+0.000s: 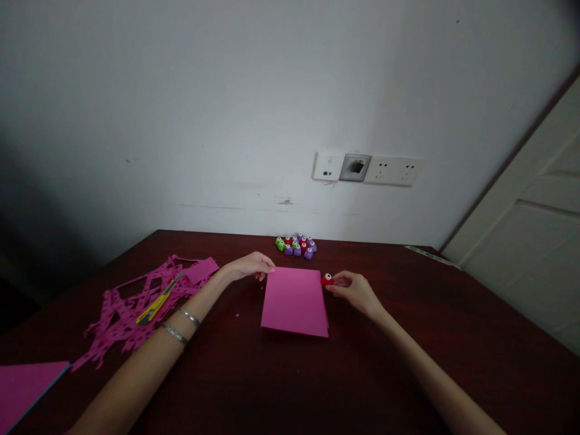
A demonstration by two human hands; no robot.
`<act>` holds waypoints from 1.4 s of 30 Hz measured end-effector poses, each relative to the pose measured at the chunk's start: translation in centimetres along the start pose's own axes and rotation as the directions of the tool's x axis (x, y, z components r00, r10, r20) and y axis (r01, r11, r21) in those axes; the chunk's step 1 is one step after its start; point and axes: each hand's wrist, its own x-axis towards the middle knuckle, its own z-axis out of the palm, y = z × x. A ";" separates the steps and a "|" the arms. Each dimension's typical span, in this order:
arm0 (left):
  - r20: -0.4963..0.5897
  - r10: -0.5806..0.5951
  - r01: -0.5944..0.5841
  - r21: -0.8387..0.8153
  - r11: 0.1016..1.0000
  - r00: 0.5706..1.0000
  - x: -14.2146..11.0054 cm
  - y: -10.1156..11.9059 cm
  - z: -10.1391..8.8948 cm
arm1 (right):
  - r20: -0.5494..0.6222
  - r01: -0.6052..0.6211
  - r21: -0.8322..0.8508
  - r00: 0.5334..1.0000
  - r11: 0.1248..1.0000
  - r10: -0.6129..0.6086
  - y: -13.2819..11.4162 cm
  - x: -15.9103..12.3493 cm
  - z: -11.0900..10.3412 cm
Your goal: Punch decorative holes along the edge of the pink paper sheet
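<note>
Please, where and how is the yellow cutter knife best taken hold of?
Probably best: pinch the yellow cutter knife by the middle of its handle, across its narrow width, from above and the person's left. It lies slanted on the pink paper scraps, with the left forearm close on its right. Avoid the slim grey far end, possibly the blade.
</note>
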 end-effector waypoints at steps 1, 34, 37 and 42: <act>-0.001 0.000 0.000 -0.004 1.000 1.000 0.0 0.0 0.0 | 0.006 0.001 -0.007 1.000 1.000 -0.001 0.0 0.0 0.0; 0.162 0.154 -0.218 0.836 0.503 0.975 -0.9 2.5 9.3 | 0.168 0.214 -0.341 0.972 0.915 -0.165 0.3 -0.1 0.5; 0.193 0.118 -0.226 0.830 0.510 0.974 -0.7 1.8 9.9 | 0.180 0.209 -0.334 0.971 0.919 -0.155 0.2 -0.1 0.5; 0.214 0.131 -0.251 0.810 0.530 0.968 -0.2 1.0 10.0 | 0.178 0.236 -0.342 0.967 0.909 -0.185 0.0 -0.3 0.6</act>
